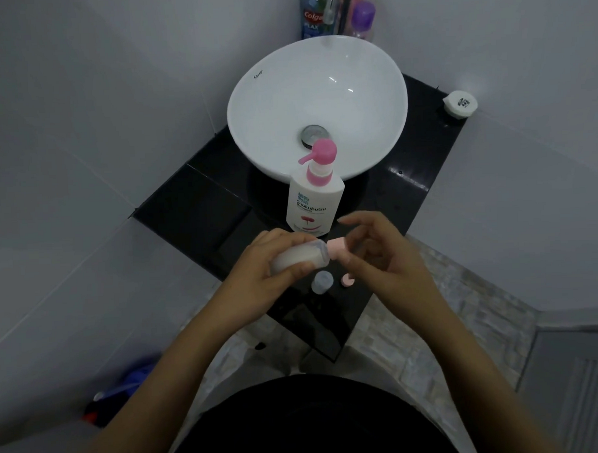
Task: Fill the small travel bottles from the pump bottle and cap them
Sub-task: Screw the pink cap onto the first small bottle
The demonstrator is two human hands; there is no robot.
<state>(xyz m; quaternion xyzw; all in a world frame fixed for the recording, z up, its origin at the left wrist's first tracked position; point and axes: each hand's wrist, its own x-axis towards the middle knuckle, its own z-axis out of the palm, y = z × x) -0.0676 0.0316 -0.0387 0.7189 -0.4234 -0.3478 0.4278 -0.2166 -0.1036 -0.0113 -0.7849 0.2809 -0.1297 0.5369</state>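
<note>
My left hand (275, 264) grips a small translucent travel bottle (297, 257) with white liquid inside, tilted on its side above the black counter (195, 209). My right hand (376, 250) pinches a pale pink cap (337, 247) at the bottle's mouth. Below the hands, a second small clear bottle (321, 282) stands on the counter without a cap. A loose pink cap (347, 280) lies beside it. The white pump bottle (313, 202) with a pink pump stands just behind my hands.
A white basin (363, 75) sits on the counter behind the pump bottle. A white round lid or container (460, 103) rests at the counter's far right corner. Mouthwash and other bottles (337, 15) stand behind the basin. Tiled walls close in on both sides.
</note>
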